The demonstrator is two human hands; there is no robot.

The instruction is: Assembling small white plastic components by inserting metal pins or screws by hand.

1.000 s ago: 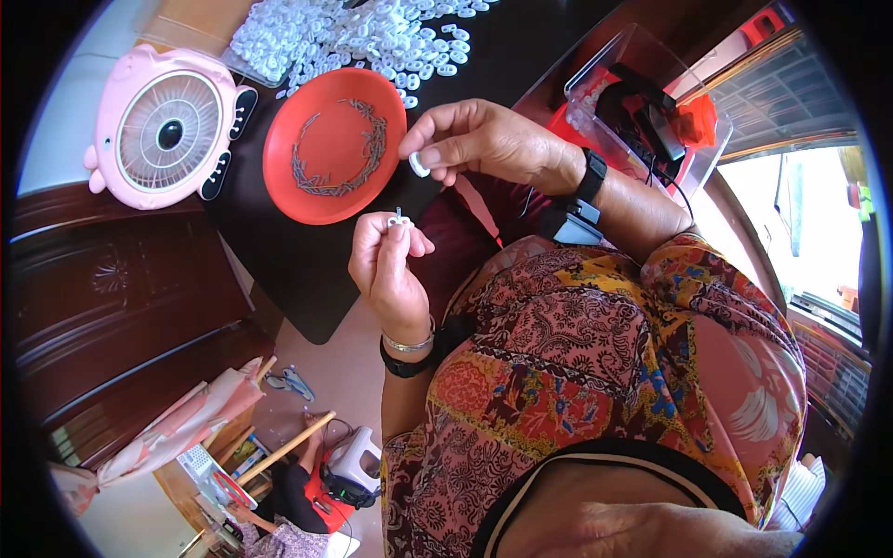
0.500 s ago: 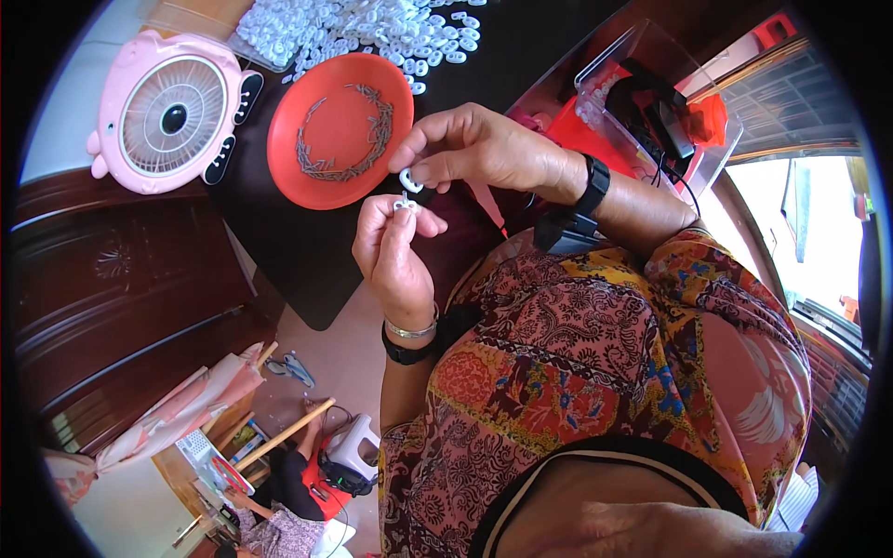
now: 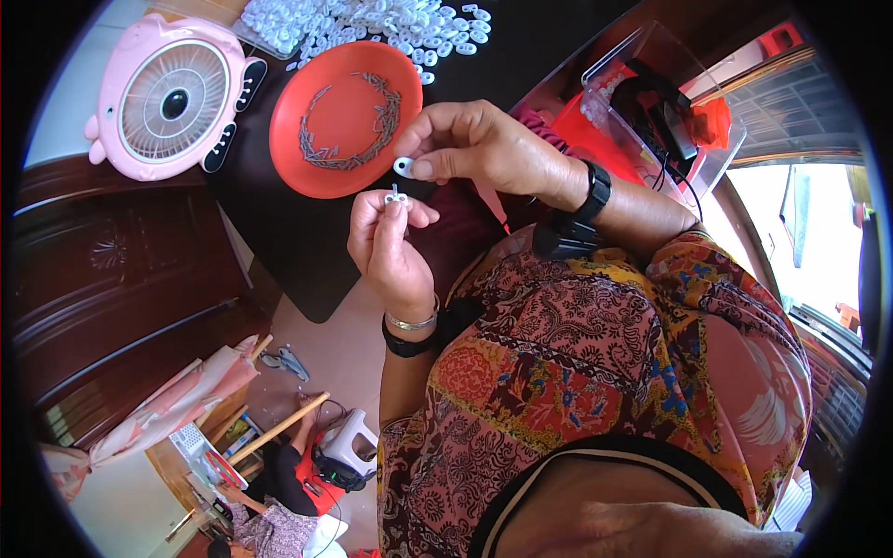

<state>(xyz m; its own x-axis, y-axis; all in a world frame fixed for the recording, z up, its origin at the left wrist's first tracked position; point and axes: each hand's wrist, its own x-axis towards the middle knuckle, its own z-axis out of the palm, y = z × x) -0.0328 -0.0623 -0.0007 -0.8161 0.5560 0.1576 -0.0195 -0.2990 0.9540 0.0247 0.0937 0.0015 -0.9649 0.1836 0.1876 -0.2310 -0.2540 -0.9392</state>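
Note:
Between the thumb and fingers of my left hand (image 3: 395,256) is a small white plastic piece (image 3: 396,198), with a thin grey pin (image 3: 394,189) standing up from it. Just above, my right hand (image 3: 474,149) pinches a white oval piece with a dark hole (image 3: 403,166). A small gap separates the two pieces. Past my hands, an orange-red bowl (image 3: 344,98) holds many short grey metal pins (image 3: 379,121), spread in a ring. Beyond the bowl lie many white oval pieces (image 3: 446,33), some loose on the dark table and others heaped in a clear tray.
A pink animal-shaped fan (image 3: 177,98) stands left of the bowl on the dark table (image 3: 279,242). At the right is a clear plastic bin (image 3: 651,102) with black and red things inside. Lower left, another person (image 3: 288,521) sits beside a white stool (image 3: 349,446).
My two hands have drawn slightly apart. The white oval piece in my right hand has lifted off the pin and turned so its hole shows. The view has shifted a little.

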